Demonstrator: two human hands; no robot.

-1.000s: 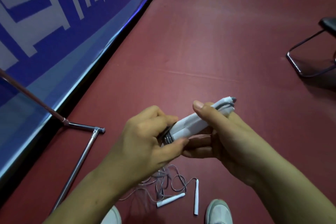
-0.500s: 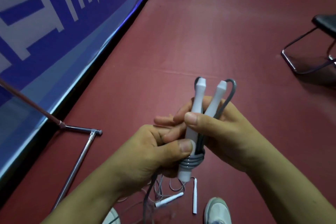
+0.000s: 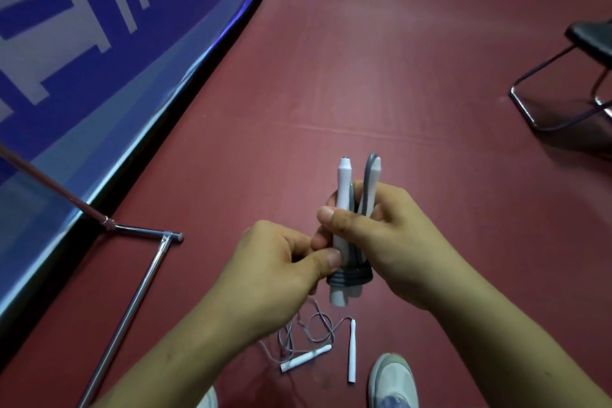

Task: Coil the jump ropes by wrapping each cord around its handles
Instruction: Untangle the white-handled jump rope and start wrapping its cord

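Red floor (image 3: 381, 53), right hand (image 3: 390, 242) grips white handles (image 3: 342, 209) upright at centre, left hand (image 3: 278, 268) pinching grey cord (image 3: 351, 276) coils, second rope (image 3: 318, 341) loose below.

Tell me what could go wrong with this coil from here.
The gray cord is wound low, near the bottom ends of the handles; the turns may slip off if the left hand eases its pinch. The second rope lies loose by the shoe; a step could tangle it.

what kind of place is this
Likely an indoor sports hall: a dark red sports floor, a blue printed barrier along its edge, a held jump rope, another rope lying loose.
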